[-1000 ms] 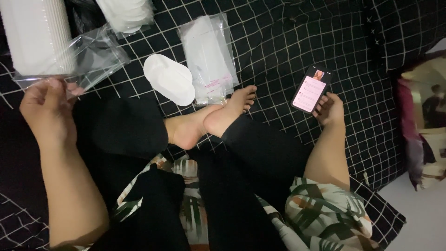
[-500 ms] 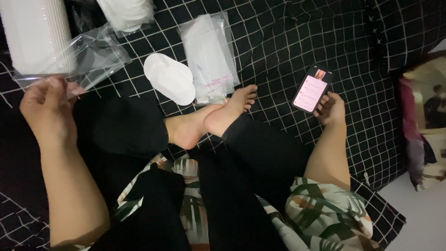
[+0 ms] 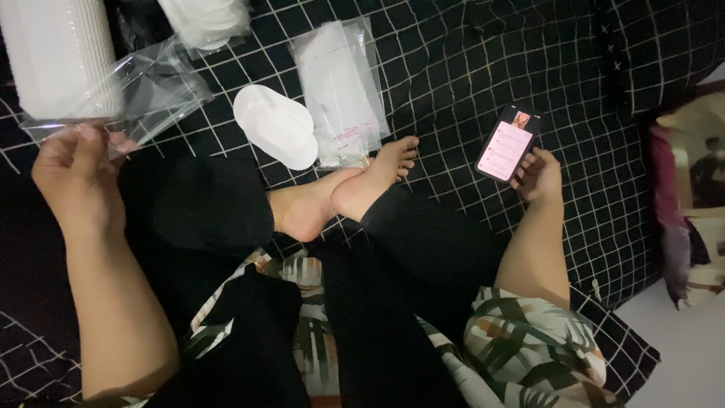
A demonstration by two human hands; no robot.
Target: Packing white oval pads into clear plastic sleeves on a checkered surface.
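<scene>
Little has moved since the earlier frames: my left hand point(image 3: 75, 170) stays pinched on the same bag edge, my right hand point(image 3: 538, 175) stays under the phone, and the pads and packets lie where they did.

Left hand: fingers point(image 3: 91, 143) closed on the near edge of a clear plastic bag point(image 3: 132, 94), thumb and fingertips grasping the film. The bag lies flat on the black grid-pattern bedsheet point(image 3: 468, 60), its far end just beside a tall stack of white pads point(image 3: 60, 53) at the upper left.

Right hand: fingers curled around the lower end of a smartphone point(image 3: 508, 143), screen lit and facing up, tilted to the right. The hand rests on the bedsheet, well apart from the left.

Between the hands: a single white oval pad point(image 3: 278, 126) lies loose on the sheet, touching a sealed clear packet point(image 3: 340, 91) with white contents on its right. A second pile of white pads point(image 3: 208, 21) sits at the top edge, partly cut off.

My legs are crossed in black trousers; bare feet point(image 3: 340, 196) meet just below the oval pad and the packet.
</scene>
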